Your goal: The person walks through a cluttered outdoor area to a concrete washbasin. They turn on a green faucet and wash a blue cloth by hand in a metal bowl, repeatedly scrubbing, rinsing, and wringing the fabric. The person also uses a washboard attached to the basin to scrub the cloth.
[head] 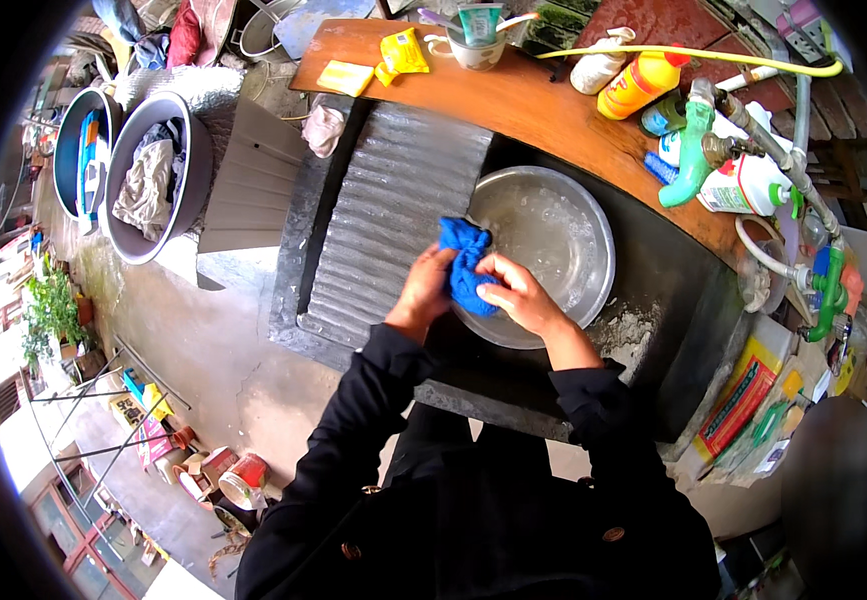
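Note:
A bunched blue cloth (468,259) is between my two hands, over the left rim of a metal basin (600,225). My left hand (426,285) grips the cloth from its left side. On the right, my right hand (521,291) pinches its lower part with thumb and fingers. Water with a few bubbles (546,217) lies in the basin, which sits in the dark sink trough (666,277). Left of the basin slopes the ridged stone washboard (396,195), wet and shiny.
A brown wooden board (553,112) behind the sink bears a mug (474,54), a yellow soap packet (405,52), a bar of soap (345,77) and an orange bottle (639,82). A green tap (692,150) juts in at right. Further left stands a tub (200,180) of clothes.

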### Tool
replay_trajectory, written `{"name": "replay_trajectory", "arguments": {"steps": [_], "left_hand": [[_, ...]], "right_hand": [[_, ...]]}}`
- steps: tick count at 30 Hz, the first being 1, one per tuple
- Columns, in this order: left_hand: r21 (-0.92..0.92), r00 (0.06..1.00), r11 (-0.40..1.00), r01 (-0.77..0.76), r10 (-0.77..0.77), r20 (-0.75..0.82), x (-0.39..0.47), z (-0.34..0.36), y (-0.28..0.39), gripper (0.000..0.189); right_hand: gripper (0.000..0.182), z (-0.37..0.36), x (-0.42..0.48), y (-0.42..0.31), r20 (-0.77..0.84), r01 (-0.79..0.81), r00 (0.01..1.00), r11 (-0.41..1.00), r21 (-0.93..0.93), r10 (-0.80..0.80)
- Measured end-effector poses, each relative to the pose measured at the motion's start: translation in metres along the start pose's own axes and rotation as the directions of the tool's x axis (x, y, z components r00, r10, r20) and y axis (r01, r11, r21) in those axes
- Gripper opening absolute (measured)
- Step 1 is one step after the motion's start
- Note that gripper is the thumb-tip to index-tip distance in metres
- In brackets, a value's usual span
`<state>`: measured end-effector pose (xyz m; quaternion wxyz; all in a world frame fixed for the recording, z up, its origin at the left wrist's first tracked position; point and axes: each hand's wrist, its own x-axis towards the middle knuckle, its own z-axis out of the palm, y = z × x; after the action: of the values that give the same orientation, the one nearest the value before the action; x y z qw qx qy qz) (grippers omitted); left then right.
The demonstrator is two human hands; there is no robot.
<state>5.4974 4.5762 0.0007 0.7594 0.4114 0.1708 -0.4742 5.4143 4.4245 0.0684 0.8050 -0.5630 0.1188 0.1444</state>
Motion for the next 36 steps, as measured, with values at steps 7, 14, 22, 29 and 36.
{"name": "replay_trajectory", "arguments": {"steps": [7,14,22,29,36], "left_hand": [[0.919,0.484,-0.381,-0.105,0.787,0.382,0.019,-0.063,0.1,0.057],[0.809,0.729,-0.501,-0.306,0.423,0.538,-0.044,-0.106,0.039,0.046],[0.772,0.694,-0.635,-0.024,0.545,0.47,0.068,-0.09,0.129,0.047],[0.838,0.776,-0.463,-0.289,0.4,0.488,-0.054,-0.123,0.037,0.052],[0.742,0.666,-0.668,0.05,0.576,0.474,0.082,-0.064,0.152,0.048]], "right_hand": [[0.033,0.032,0.135,0.06,-0.087,0.352,0.661,0.41,-0.841,-0.745],[0.057,0.101,0.072,0.119,0.072,0.153,0.913,0.173,-0.973,-0.402],[0.052,0.053,0.204,0.049,-0.046,-0.017,0.838,0.058,-0.998,-0.544],[0.058,0.105,0.075,0.126,0.096,0.148,0.955,0.17,-0.974,-0.28],[0.051,0.047,0.228,0.039,-0.082,-0.055,0.775,0.063,-0.997,-0.627]]}}
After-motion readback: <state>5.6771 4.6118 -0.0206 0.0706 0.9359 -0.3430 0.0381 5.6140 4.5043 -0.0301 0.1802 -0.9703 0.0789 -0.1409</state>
